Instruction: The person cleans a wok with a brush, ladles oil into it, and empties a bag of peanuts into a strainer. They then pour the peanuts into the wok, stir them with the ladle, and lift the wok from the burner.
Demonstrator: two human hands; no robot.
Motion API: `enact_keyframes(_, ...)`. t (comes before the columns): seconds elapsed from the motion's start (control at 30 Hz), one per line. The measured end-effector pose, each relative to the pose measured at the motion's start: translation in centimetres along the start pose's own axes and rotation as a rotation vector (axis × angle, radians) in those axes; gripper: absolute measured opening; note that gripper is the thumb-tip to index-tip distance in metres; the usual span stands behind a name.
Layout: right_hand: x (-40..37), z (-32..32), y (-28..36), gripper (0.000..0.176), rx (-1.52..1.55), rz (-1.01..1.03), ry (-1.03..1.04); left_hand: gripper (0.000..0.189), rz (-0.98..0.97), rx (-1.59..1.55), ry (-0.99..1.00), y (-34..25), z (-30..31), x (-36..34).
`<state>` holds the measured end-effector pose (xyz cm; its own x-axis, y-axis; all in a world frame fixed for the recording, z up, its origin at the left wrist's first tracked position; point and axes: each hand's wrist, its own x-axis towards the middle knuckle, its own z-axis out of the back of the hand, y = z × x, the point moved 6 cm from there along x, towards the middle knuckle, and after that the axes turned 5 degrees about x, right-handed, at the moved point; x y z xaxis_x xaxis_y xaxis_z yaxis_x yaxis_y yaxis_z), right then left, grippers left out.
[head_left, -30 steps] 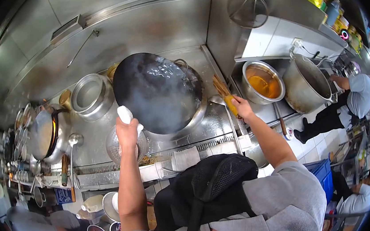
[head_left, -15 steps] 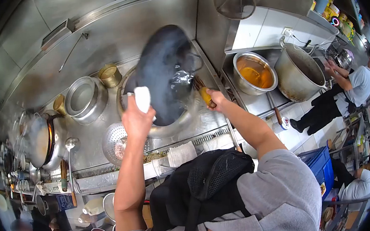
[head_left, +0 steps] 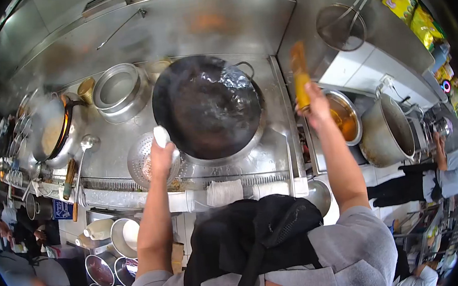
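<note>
A large black wok [head_left: 209,109] sits on the steel stove, steaming, with shiny liquid near its upper right side. My left hand [head_left: 161,159] is closed around a folded white cloth [head_left: 161,135] at the wok's lower left edge, beside a perforated strainer [head_left: 137,162]. To the right of the wok, my right hand [head_left: 315,104] grips a brush with a yellow handle [head_left: 302,89]; its bristles point upward and are blurred. Below and right of that hand is a metal bowl of orange liquid [head_left: 348,120], partly hidden by my forearm.
Stacked metal pots [head_left: 116,93] stand left of the wok, near a ladle [head_left: 90,142] and another steaming wok [head_left: 51,132]. A tall pot [head_left: 385,133] is at right. A wire skimmer [head_left: 341,27] hangs above. Co-workers [head_left: 447,171] are at both sides.
The wok has gone from tilted up to lying flatter on the stove. My right hand has lifted the brush up and right, away from the wok. The view has shifted.
</note>
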<state>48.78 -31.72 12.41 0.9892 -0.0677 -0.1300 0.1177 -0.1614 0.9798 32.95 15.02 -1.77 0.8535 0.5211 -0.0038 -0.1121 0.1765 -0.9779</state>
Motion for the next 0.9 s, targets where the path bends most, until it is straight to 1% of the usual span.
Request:
enact_keyframes(0.07, 2.4, -2.1, 5.8, 0.031, 0.157, 0.255, 0.071, 0.028, 0.08, 0.096, 0.007, 3.2, -2.0, -1.2)
enact_keyframes(0.13, 3.6, -6.1, 11.5, 0.033, 0.136, 0.501, 0.167, 0.026, 0.058, 0.021, -0.172, 6.0, -6.1, -2.1)
enact_keyframes(0.17, 5.3, -8.0, 11.9, 0.033, 0.131, 0.499, 0.185, 0.025, 0.139, -0.064, -0.114, 4.4, -8.6, -3.3)
enact_keyframes(0.2, 7.0, -10.0, 12.5, 0.037, 0.144, 0.564, 0.178, 0.025, 0.217, -0.152, -0.057, 2.7, -10.8, -4.4)
enact_keyframes(0.23, 8.8, -12.1, 13.1, 0.041, 0.161, 0.632, 0.173, 0.025, 0.236, -0.215, -0.058, 3.1, -12.3, -4.8)
enact_keyframes(0.27, 12.0, -13.8, 11.9, 0.047, 0.174, 0.706, 0.144, 0.026, 0.251, -0.277, -0.058, 3.7, -13.6, -5.2)
enact_keyframes(0.33, 18.0, -16.3, 6.1, 0.059, -0.022, 0.986, -0.055, 0.03, 0.279, -0.302, -0.043, 4.9, -15.1, -5.5)
enact_keyframes(0.37, 21.0, -17.6, 0.4, 0.062, -0.16, 0.959, -0.134, 0.014, 0.298, -0.22, -0.104, 7.6, -16.0, -5.1)
enact_keyframes(0.4, 23.1, -19.0, -4.3, 0.064, -0.3, 0.927, -0.211, 0.014, 0.306, -0.219, -0.12, 7.7, -16.0, -4.8)
enact_keyframes(0.43, 25.6, -20.3, -10.5, 0.068, -0.202, 0.258, -0.007, 0.012, 0.35, -0.295, -0.068, 7.4, -15.9, -5.0)
enact_keyframes(0.47, 24.4, -21.5, -17.0, 0.071, -0.099, -0.414, 0.188, 0.011, 0.395, -0.371, -0.015, 6.7, -15.8, -5.4)
enact_keyframes(0.5, 22.1, -22.2, -17.7, 0.072, -0.123, -0.282, 0.097, 0.01, 0.352, -0.421, -0.038, 4.3, -15.1, -5.8)
enact_keyframes(0.53, 19.8, -23.4, -17.8, 0.073, -0.145, -0.142, 0.01, 0.01, 0.357, -0.421, -0.052, 4.2, -14.8, -5.5)
enact_keyframes(0.6, 19.5, -24.6, -23.1, 0.073, -0.357, 0.096, -0.156, 0.011, 0.369, -0.434, -0.009, 4.7, -14.5, -5.6)
enact_keyframes(0.67, 15.6, -25.4, -26.6, 0.068, -0.476, 0.127, -0.044, 0.012, 0.386, -0.428, 0.004, 5.5, -14.5, -6.0)
enact_keyframes(0.73, 11.0, -26.2, -29.4, 0.064, -0.934, 0.349, 0.468, 0.014, 0.378, -0.42, 0.043, 5.6, -15.3, -5.4)
enact_keyframes(0.77, 8.3, -24.9, -28.4, 0.061, -1.031, 0.297, 0.658, 0.016, 0.375, -0.434, 0.012, 5.6, -15.4, -5.4)
enact_keyframes(0.8, 5.2, -23.9, -25.4, 0.06, -1.121, 0.228, 0.851, 0.016, 0.372, -0.445, 0.019, 5.8, -15.5, -5.0)
enact_keyframes(0.87, 4.8, -19.3, -16.9, 0.065, -1.346, -0.06, 1.055, 0.018, 0.305, -0.444, -0.065, 6.1, -15.7, -5.4)
enact_keyframes(0.9, 6.3, -18.6, -10.9, 0.066, -1.337, 0.096, 0.894, 0.02, 0.336, -0.442, -0.05, 6.2, -15.7, -5.4)
